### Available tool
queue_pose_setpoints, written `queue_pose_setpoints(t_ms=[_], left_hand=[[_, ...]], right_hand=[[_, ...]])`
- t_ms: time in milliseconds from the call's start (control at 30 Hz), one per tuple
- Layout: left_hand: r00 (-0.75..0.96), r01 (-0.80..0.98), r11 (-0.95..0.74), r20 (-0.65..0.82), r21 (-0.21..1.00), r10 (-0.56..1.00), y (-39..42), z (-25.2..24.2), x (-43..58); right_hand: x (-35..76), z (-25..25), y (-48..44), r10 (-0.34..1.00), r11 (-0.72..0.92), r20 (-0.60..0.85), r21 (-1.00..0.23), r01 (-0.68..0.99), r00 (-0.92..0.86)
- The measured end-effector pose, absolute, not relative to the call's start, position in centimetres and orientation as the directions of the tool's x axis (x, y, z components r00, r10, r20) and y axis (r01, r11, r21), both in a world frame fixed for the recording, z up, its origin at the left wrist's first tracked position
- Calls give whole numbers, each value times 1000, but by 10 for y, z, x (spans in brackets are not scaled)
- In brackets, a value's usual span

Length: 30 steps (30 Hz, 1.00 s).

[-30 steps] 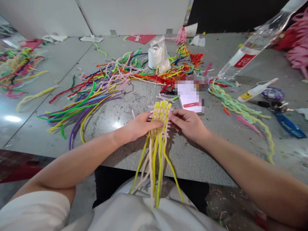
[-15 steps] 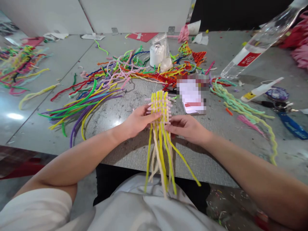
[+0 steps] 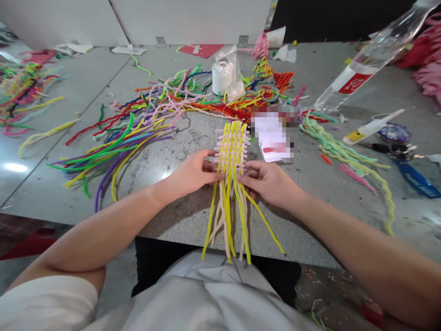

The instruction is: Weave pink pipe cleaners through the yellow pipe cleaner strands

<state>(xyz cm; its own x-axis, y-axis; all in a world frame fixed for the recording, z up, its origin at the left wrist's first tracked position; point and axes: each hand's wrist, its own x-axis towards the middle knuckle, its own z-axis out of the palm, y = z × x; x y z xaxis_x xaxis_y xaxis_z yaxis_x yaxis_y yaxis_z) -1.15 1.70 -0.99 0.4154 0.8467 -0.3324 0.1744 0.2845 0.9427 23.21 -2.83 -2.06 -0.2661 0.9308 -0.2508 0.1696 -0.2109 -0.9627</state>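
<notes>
A woven strip of pipe cleaners (image 3: 233, 148), yellow and cream crossed by pale pink ones, is held between my hands above the table's front part. My left hand (image 3: 196, 171) pinches its lower left edge, thumb toward the middle. On the lower right edge, my right hand (image 3: 270, 181) grips with thumb and fingers closed. Long loose yellow and cream ends (image 3: 229, 220) hang from the weave toward my lap. Short pink ends stick out at both sides. The fingertips behind the weave are partly hidden.
Loose coloured pipe cleaners (image 3: 113, 142) lie left, with more heaped behind. A white spool (image 3: 222, 78) in plastic stands at the back. A phone (image 3: 274, 138), partly blurred, lies right of the weave. Farther right are a tilted clear bottle (image 3: 361, 73), a glue bottle (image 3: 374, 127) and a blue strap (image 3: 418, 179).
The weave has moved slightly up and away from me. My left thumb has slid from the middle of the weave down to its lower left edge. My right hand stays at the lower right.
</notes>
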Motion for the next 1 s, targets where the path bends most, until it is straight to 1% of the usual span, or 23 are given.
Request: queue_pose_setpoints(t_ms=[67, 133, 167, 200, 267, 333, 400, 467, 533, 600, 733, 800, 933, 1000], left_hand=[[397, 272, 198, -297, 942, 868, 17, -9, -13], [386, 392, 72, -235, 917, 892, 16, -6, -15], [387, 453, 6, -202, 892, 899, 15, -5, -17], [392, 510, -59, -171, 858, 904, 15, -2, -18], [401, 603, -175, -106, 779, 910, 14, 3, -21], [404, 680, -269, -42, 683, 914, 14, 7, -23], [423, 729, -328, -19, 600, 906, 15, 9, -24], [468, 728, -363, -34, 582, 883, 16, 9, -23], [508, 697, -385, -39, 605, 860, 16, 6, -21], [528, 675, -400, -29, 620, 848, 15, 3, -20], [585, 625, -451, 0, 637, 811, 13, 0, -18], [629, 593, -501, 26, 631, 777, 14, -2, -17], [675, 588, -575, 46, 570, 736, 21, -7, -17], [688, 594, -625, 83, 506, 721, 25, -9, -18]], right_hand=[[240, -18, -27, 972, -112, -175, -933, 342, -160], [250, -14, -22, 996, 74, 39, -849, 523, -78], [255, -12, -20, 991, 131, 119, -804, 581, -58], [259, -11, -18, 985, 162, 166, -773, 613, -51], [262, -10, -15, 975, 220, 190, -728, 650, -117], [260, -11, -16, 959, 282, 176, -693, 663, -223], [255, -15, -19, 927, 360, 178, -666, 654, -329], [250, -19, -22, 890, 437, 205, -645, 627, -408], [247, -23, -25, 860, 491, 238, -625, 607, -451], [245, -27, -27, 858, 499, 249, -609, 617, -449], [243, -32, -29, 915, 400, 220, -593, 699, -337], [242, -33, -30, 925, 379, 210, -583, 719, -317], [237, -34, -30, 927, 375, 210, -557, 741, -311], [235, -35, -29, 933, 361, 215, -550, 753, -290]])
